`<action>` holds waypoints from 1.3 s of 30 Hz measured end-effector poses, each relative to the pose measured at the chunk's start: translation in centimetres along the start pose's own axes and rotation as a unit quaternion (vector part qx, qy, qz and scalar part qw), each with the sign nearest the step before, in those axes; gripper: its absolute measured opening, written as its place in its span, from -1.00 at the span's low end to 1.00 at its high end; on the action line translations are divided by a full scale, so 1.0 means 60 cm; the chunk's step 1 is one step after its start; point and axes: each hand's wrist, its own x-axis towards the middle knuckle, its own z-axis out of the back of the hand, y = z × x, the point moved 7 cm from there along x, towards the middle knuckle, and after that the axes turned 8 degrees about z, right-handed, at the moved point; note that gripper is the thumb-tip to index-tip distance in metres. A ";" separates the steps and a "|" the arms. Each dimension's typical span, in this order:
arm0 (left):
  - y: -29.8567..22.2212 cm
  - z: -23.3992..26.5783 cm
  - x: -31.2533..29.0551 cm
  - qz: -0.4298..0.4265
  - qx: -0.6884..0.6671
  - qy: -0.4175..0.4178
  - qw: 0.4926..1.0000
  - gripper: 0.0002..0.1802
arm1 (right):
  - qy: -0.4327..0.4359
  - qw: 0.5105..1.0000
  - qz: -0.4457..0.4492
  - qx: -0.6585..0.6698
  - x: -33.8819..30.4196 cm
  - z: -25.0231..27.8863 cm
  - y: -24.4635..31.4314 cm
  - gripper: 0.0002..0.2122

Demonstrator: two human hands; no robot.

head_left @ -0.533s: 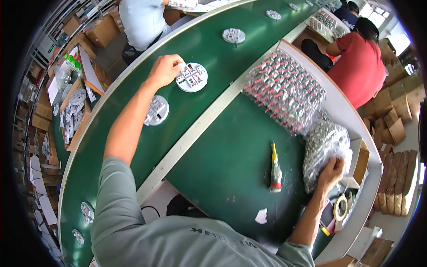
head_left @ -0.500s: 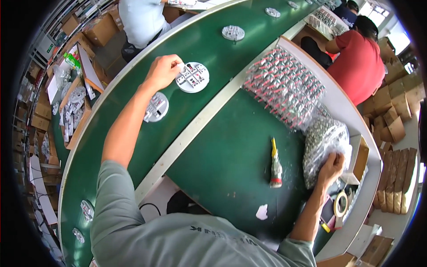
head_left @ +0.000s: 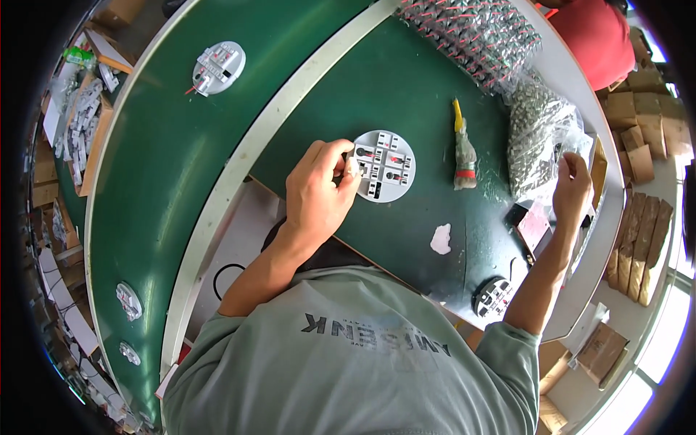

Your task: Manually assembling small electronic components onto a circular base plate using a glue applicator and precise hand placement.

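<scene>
My left hand point(head_left: 321, 190) is closed on the left edge of a round, light-grey disc point(head_left: 399, 185), with thumb and fingers pinching its rim. White blocks with black and red parts sit on the disc, which is over the green work table point(head_left: 417, 109). My right hand point(head_left: 574, 190) is raised at the right beside a clear plastic bag point(head_left: 536, 134) full of small metallic pieces. Its fingertips are pressed together; what they hold, if anything, is too small to make out. A taped tool with a yellow tip point(head_left: 465, 148) lies between the disc and the bag.
Bubble-wrapped parts with red pins point(head_left: 475, 36) lie at the table's far side. Another disc point(head_left: 496, 297) rests near the front edge. More discs, including one with a red tip point(head_left: 219, 69), sit on the green conveyor point(head_left: 167, 167) at left. A person in red point(head_left: 591, 40) is at far right.
My left hand has brought a disc from the conveyor across the pale rail to the work table. My right hand has come off the bag's side. The view has shifted.
</scene>
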 end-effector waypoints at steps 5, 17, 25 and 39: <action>-0.012 0.013 -0.028 -0.033 0.034 0.028 0.998 -0.40 | -0.006 0.982 0.014 0.187 -0.135 0.015 0.259 -0.86; -0.033 -0.015 -0.020 -0.119 0.122 0.150 0.974 0.21 | 0.022 0.932 0.223 0.287 -0.199 -0.110 0.424 -0.72; -0.032 -0.017 -0.010 -0.123 0.126 0.163 0.971 0.17 | 0.104 0.927 0.186 0.309 -0.134 -0.063 0.413 -0.70; -0.032 -0.029 -0.002 -0.128 0.150 0.160 0.967 0.13 | 0.163 0.961 0.204 0.092 0.371 -0.177 0.247 -0.67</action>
